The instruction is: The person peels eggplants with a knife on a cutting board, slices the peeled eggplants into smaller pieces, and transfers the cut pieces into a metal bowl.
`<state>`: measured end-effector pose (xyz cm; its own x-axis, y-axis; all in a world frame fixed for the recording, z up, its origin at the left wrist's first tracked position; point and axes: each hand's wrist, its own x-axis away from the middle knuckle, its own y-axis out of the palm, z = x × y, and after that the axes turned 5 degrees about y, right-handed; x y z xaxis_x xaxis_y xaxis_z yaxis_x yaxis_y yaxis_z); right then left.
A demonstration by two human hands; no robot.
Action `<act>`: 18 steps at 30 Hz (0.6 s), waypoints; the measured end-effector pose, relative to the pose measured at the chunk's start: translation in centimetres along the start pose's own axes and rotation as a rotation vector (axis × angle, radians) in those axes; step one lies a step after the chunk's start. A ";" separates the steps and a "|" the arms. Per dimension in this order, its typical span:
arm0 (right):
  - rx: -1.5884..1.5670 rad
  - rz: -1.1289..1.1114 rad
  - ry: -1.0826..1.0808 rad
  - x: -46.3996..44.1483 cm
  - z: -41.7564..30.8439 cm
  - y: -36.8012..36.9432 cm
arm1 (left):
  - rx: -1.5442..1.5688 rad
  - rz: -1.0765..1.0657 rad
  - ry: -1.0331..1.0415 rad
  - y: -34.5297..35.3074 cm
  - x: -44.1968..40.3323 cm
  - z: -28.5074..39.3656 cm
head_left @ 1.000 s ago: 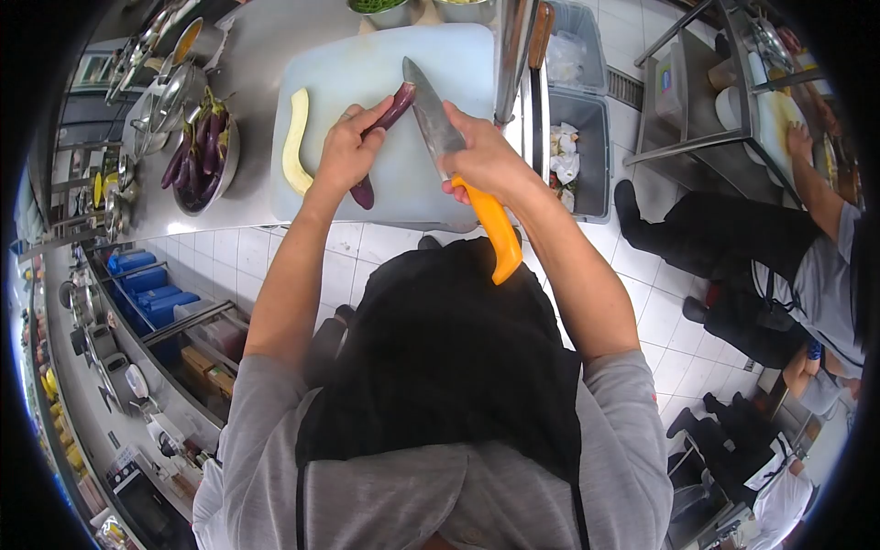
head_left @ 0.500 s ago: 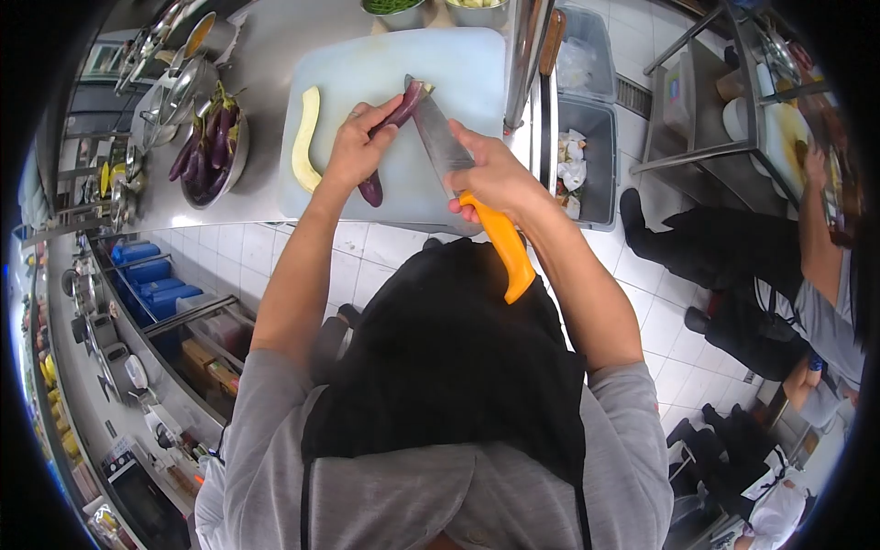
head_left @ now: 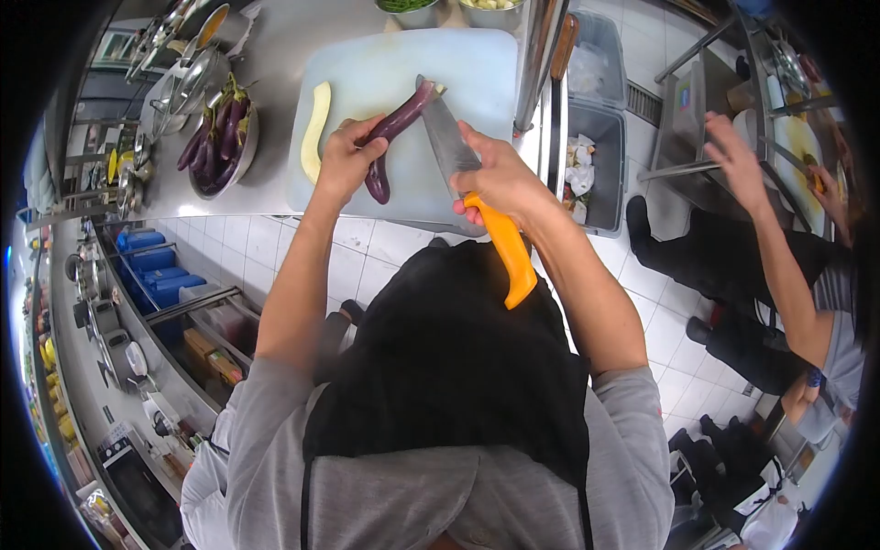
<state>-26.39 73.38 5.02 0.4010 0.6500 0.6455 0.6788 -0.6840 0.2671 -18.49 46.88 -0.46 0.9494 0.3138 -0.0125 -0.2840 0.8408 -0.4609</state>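
Observation:
My left hand (head_left: 352, 158) is closed around the middle of a long purple eggplant (head_left: 403, 117) that lies slanted over the pale cutting board (head_left: 367, 64). My right hand (head_left: 500, 174) grips a knife (head_left: 447, 137) with a yellow handle. The blade points away from me and its upper part is by the eggplant's far, stem end, where a small pale patch shows. Whether the edge is in the flesh I cannot tell. Left of my left hand, a peeled, cream-coloured eggplant (head_left: 315, 133) rests along the board's left side.
A metal bowl (head_left: 246, 165) of unpeeled eggplants stands left of the board. Bowls of green vegetables (head_left: 408, 11) and pale pieces (head_left: 490, 13) are at the back. Right of the counter is a grey bin (head_left: 607, 174) with scraps. A co-worker's arm (head_left: 775, 243) reaches over another counter.
My left hand has slid back along the eggplant, away from its stem end, uncovering more purple skin. The knife stays near that end. At right, a co-worker's hand has risen.

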 end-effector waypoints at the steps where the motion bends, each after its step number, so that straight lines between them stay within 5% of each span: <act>1: -0.002 -0.010 0.010 0.1 0.1 0.0 | 0.013 0.013 0.007 0.1 0.0 0.0; 18: -0.124 -0.036 0.021 1.4 -0.2 0.7 | 0.068 0.030 -0.040 -0.2 0.5 0.6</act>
<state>-25.51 73.73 6.23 0.3640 0.6683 0.6488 0.6105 -0.6972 0.3757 -18.11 47.18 0.18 0.9345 0.3558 0.0108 -0.3222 0.8582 -0.3996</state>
